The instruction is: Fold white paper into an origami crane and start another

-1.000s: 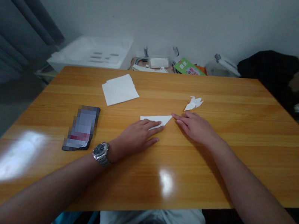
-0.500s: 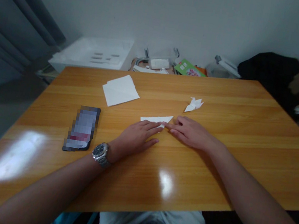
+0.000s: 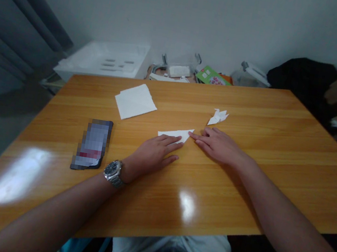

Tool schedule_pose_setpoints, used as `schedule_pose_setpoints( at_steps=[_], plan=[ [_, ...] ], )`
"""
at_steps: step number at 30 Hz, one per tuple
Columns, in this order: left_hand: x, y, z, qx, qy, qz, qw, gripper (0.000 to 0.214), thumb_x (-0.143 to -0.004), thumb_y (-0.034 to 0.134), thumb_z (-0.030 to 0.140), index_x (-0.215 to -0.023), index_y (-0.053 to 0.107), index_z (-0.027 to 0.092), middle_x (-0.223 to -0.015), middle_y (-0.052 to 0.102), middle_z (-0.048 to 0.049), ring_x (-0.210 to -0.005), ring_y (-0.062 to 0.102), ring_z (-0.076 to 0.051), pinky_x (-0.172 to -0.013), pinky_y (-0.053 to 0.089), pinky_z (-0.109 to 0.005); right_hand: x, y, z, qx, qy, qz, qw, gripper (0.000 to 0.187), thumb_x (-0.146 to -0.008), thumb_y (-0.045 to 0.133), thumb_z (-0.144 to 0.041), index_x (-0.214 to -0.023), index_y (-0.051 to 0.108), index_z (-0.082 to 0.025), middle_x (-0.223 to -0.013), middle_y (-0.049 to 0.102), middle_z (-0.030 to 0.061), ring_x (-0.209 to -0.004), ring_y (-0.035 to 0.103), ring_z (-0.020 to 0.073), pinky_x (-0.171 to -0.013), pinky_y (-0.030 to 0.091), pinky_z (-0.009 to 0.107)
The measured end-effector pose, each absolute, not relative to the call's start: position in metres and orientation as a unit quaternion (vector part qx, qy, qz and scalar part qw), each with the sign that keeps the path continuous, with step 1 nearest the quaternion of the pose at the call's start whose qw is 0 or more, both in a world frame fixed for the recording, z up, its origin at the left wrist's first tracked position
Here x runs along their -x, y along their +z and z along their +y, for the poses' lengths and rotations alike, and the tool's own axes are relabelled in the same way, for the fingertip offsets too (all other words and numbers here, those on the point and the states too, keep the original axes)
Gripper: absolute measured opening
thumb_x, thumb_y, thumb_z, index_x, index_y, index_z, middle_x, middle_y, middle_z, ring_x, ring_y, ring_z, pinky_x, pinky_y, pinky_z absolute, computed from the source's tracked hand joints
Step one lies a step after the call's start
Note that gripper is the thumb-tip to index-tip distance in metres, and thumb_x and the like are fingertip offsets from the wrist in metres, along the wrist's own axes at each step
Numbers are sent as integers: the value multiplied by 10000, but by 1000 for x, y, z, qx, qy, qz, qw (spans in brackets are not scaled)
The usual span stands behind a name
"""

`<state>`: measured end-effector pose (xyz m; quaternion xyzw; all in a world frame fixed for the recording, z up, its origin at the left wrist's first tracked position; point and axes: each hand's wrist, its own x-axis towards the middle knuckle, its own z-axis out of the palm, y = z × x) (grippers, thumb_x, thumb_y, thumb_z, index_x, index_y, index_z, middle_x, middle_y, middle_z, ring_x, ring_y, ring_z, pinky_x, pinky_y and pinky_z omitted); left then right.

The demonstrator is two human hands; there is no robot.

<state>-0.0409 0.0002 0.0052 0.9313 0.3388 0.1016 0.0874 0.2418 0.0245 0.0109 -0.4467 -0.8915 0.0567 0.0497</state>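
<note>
A folded white paper triangle (image 3: pixel 173 134) lies on the wooden table (image 3: pixel 241 188), its point aimed right. My left hand (image 3: pixel 154 152) rests flat with its fingertips on the paper's lower edge, and a steel wristwatch (image 3: pixel 112 173) sits on that wrist. My right hand (image 3: pixel 219 146) lies flat just to the right, its fingertips beside the paper's tip. Neither hand grips anything. A small white origami crane (image 3: pixel 217 117) stands beyond my right hand, out of reach of my fingertips.
A loose pile of white paper sheets (image 3: pixel 135 101) and a phone (image 3: pixel 91 144) with a pixelated screen lie left on the table. Behind the far edge stand a white plastic tray (image 3: pixel 102 59), a green booklet (image 3: pixel 212 76) and dark cloth (image 3: pixel 302 77).
My right hand has drawn slightly back and up from the paper's tip, compared with half a second ago. The paper and crane stay in place.
</note>
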Motion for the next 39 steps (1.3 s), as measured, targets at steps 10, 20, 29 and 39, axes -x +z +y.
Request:
schedule_pose_setpoints(
  at_steps=[10, 20, 29, 39],
  plan=[
    [41, 5, 1, -933, 95, 335, 86, 480, -1062, 410, 461, -1468, 522, 229, -1581, 469, -66, -1393, 492, -249, -1181, 399, -428, -244, 5, 30, 499, 65, -860, 78, 472, -1078, 343, -398, -1451, 597, -262, -1033, 635, 115, -951, 590, 253, -835, 448, 356],
    [42, 4, 1, -933, 93, 337, 81, 499, -1061, 405, 478, -1480, 511, 228, -1581, 468, -64, -1390, 495, -257, -1179, 408, -436, -239, 7, 27, 521, 61, -846, 91, 486, -1077, 341, -407, -1450, 596, -228, -1081, 664, 119, -970, 621, 259, -791, 468, 351],
    [41, 3, 1, -934, 104, 335, 74, 479, -1054, 429, 464, -1461, 529, 232, -1561, 485, -95, -1381, 501, -277, -1170, 411, -485, -233, 6, 24, 396, 71, -901, 163, 417, -1067, 398, -376, -1333, 686, -235, -1389, 617, 127, -1287, 546, 286, -1113, 424, 497],
    [43, 1, 2, -936, 109, 324, 81, 488, -1053, 443, 438, -1481, 493, 208, -1586, 442, -125, -1463, 429, -273, -1206, 383, -477, -234, 8, 21, 369, 140, -910, 128, 438, -1058, 462, -360, -1478, 553, -278, -1562, 497, 124, -1411, 509, 275, -1158, 426, 500]
  ],
)
